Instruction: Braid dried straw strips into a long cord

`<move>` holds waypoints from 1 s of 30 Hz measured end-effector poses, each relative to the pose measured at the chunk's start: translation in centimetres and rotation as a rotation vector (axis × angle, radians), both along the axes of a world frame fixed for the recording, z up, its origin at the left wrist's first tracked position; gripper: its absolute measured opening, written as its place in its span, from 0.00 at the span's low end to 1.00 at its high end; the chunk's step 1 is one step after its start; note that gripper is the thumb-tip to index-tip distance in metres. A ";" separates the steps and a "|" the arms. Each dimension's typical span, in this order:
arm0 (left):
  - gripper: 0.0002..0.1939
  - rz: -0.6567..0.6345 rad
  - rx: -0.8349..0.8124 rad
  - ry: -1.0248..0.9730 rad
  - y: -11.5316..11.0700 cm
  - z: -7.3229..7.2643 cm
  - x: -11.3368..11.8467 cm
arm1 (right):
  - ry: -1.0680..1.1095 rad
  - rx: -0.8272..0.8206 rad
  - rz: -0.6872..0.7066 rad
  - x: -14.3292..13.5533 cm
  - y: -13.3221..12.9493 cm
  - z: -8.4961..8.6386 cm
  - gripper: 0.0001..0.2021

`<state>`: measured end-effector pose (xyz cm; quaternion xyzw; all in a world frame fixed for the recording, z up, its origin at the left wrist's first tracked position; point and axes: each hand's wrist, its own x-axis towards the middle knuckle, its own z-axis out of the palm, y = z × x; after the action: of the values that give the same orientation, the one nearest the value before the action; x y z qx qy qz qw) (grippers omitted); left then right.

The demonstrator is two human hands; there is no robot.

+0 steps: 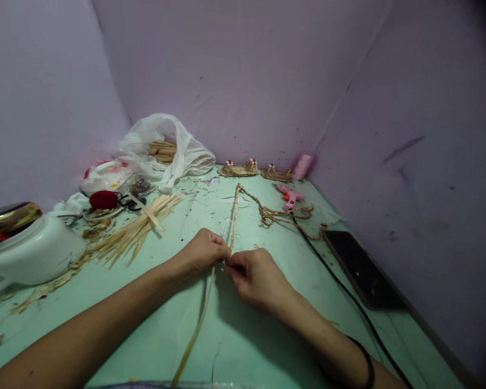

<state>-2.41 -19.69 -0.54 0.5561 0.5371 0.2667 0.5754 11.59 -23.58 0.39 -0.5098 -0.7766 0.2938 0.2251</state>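
Between my hands is the near end of a thin braided straw cord (235, 213). My left hand (208, 249) pinches it from the left, fingers closed. Touching it at the same spot, my right hand (255, 276) has thumb and fingertips pressed together on the straw. A loose flat straw strand (198, 329) runs from beneath my hands toward the table's near edge. Away from me the cord stretches to a bend, then turns right into a loose tangle of finished braid (269, 214). The exact grip of the fingertips is partly hidden.
On the left lie a bundle of straw strips (146, 224), scissors (135, 202), a white pot (36, 251) and a plastic bag (178, 148). Right are a pink glue gun (290, 195), its black cable (340, 286) and a phone (362, 270). Woven pieces (238, 170) stand by the wall.
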 end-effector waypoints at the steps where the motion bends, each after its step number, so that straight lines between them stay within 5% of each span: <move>1: 0.04 -0.001 -0.018 -0.034 0.1 0.0 -0.1 | 0.041 -0.051 -0.016 0.3 0.4 0.0 0.09; 6: 0.04 -0.029 -0.132 -0.067 0.0 0.2 -0.4 | 0.500 -0.351 -0.311 0.9 2.5 -0.2 0.07; 10: 0.04 -0.039 -0.137 -0.077 -0.2 0.2 -0.2 | 0.667 -0.756 -0.255 0.0 2.5 -0.6 0.05; 19: 0.09 -0.182 0.067 0.392 -0.4 2.2 -1.1 | 0.568 -0.603 -0.284 -0.2 2.6 -1.8 0.05; 27: 0.16 -0.195 0.517 0.936 -5.1 1.9 1.5 | 0.777 -0.681 -0.405 -1.0 1.9 -1.7 0.06; 30: 0.15 -0.251 0.579 0.965 -6.0 1.9 1.8 | 0.806 -0.664 -0.402 -1.3 1.8 -1.9 0.06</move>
<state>-0.60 -25.68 1.35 0.8091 0.5738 0.0489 0.1168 10.31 -21.79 -1.51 -0.5386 -0.3826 0.6455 0.3832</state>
